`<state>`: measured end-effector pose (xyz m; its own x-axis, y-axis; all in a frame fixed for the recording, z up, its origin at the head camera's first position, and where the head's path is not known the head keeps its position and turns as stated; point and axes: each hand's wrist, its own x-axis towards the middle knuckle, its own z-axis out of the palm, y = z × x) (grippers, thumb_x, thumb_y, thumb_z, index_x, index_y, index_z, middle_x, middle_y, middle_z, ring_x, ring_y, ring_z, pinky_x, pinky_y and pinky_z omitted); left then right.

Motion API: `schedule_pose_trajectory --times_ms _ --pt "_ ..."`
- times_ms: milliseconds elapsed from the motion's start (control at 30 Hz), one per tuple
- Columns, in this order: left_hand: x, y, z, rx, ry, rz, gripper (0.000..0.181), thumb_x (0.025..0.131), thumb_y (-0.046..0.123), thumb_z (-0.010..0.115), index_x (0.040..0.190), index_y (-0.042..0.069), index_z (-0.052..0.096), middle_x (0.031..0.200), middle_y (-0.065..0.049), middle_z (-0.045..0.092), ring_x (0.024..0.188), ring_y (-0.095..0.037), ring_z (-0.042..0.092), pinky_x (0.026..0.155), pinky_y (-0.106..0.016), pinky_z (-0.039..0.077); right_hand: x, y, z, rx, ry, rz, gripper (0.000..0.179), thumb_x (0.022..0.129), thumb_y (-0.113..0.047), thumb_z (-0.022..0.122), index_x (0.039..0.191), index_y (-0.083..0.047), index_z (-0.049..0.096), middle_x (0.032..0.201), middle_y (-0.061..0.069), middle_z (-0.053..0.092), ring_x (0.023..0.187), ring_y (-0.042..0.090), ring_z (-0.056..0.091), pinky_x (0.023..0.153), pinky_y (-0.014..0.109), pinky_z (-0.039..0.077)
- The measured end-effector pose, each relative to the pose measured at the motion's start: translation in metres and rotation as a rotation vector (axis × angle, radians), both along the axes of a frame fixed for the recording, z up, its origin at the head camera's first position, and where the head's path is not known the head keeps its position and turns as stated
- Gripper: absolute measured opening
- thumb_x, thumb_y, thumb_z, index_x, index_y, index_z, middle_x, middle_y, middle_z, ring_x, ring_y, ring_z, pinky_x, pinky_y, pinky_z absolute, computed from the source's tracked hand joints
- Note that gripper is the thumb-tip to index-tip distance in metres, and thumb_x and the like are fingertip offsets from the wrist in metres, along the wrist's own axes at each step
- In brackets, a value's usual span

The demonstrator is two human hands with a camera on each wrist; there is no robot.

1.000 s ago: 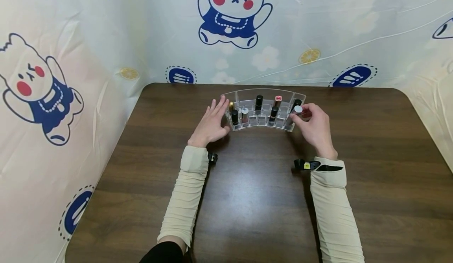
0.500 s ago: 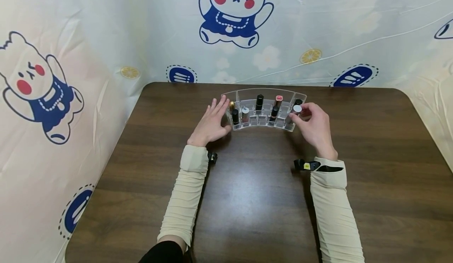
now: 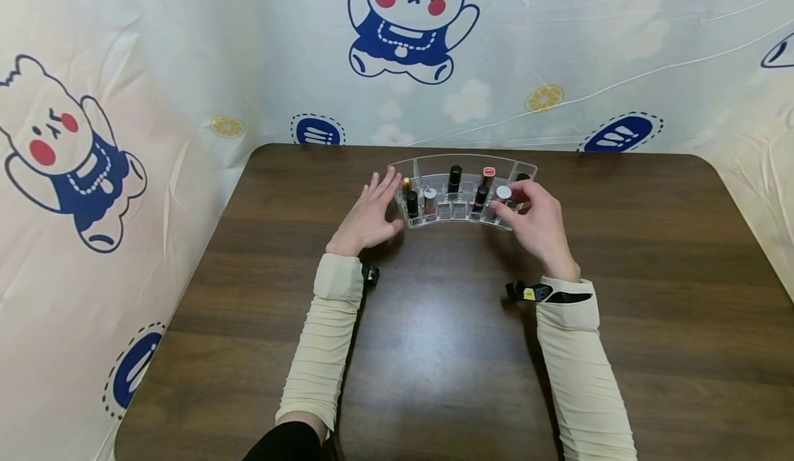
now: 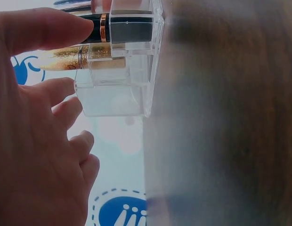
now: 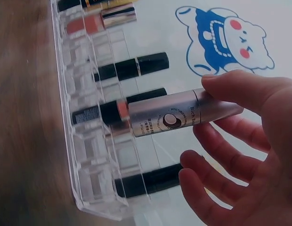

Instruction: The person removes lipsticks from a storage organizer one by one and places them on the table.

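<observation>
A clear acrylic lipstick organizer (image 3: 462,222), curved and stepped, stands near the table's far edge. My right hand (image 3: 540,225) pinches a silvery lip balm tube (image 5: 167,114) between thumb and fingers. The tube is tilted over the organizer's right part, apart from the slots below in the right wrist view. At the organizer's left end rests my left hand (image 3: 370,221), its fingers extended along the side. In the left wrist view its thumb lies against a black lipstick (image 4: 100,28) in a front slot. Behind that stands a gold lipstick (image 4: 66,59).
Other tubes stand in the organizer: a tall black one (image 3: 455,180), a pink-topped one (image 3: 489,176), a shorter black one (image 3: 480,198) and a white-capped one (image 3: 429,200). A black tube (image 5: 150,180) sits at the right end. Behind the brown table (image 3: 428,337) hangs a printed cloth (image 3: 298,47).
My right hand has moved left with the lip balm tube, from the organizer's right end towards the shorter black tube. The left hand stays in place.
</observation>
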<state>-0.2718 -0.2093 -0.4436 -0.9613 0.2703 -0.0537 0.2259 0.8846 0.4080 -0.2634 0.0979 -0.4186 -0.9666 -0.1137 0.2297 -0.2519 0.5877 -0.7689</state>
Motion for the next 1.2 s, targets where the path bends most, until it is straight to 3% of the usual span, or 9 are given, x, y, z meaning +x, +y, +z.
schedule_pose_trajectory --times_ms 300,500,833,1200 --pt "0.000 -0.002 -0.001 0.018 -0.012 0.001 0.089 0.087 0.027 0.057 0.157 0.021 0.002 0.164 0.006 -0.007 0.152 -0.027 -0.006 0.124 -0.041 0.002 0.003 -0.013 0.000 -0.038 -0.016 0.051 0.033 0.086 -0.023 0.073 0.111 -0.005 0.063 0.103 0.014 0.065 0.093 0.030 0.062 0.070 0.011 0.044" --pt "0.003 -0.003 -0.005 0.036 -0.031 0.010 0.089 0.088 0.025 0.058 0.157 0.022 0.004 0.163 0.008 -0.008 0.151 -0.022 -0.009 0.124 -0.041 0.001 0.007 -0.023 -0.003 -0.055 -0.022 0.081 0.029 0.086 -0.021 0.073 0.109 -0.006 0.064 0.100 0.012 0.066 0.091 0.024 0.061 0.071 0.015 0.046" --pt "0.004 -0.003 -0.009 0.039 -0.027 -0.003 0.088 0.088 0.022 0.058 0.157 0.019 0.005 0.164 0.005 -0.007 0.152 -0.027 -0.006 0.124 -0.043 0.002 0.009 -0.046 0.002 -0.096 -0.005 0.113 0.030 0.086 -0.017 0.072 0.112 -0.005 0.065 0.099 0.013 0.066 0.091 0.027 0.063 0.076 0.029 0.052" --pt "-0.001 -0.006 -0.005 0.049 0.005 -0.024 0.089 0.086 0.019 0.057 0.157 0.023 0.003 0.164 0.006 -0.007 0.151 -0.023 -0.010 0.124 -0.043 0.001 0.013 -0.070 0.004 -0.102 -0.009 0.161 0.031 0.086 -0.018 0.073 0.112 -0.005 0.065 0.103 0.013 0.067 0.088 0.027 0.064 0.074 0.032 0.051"
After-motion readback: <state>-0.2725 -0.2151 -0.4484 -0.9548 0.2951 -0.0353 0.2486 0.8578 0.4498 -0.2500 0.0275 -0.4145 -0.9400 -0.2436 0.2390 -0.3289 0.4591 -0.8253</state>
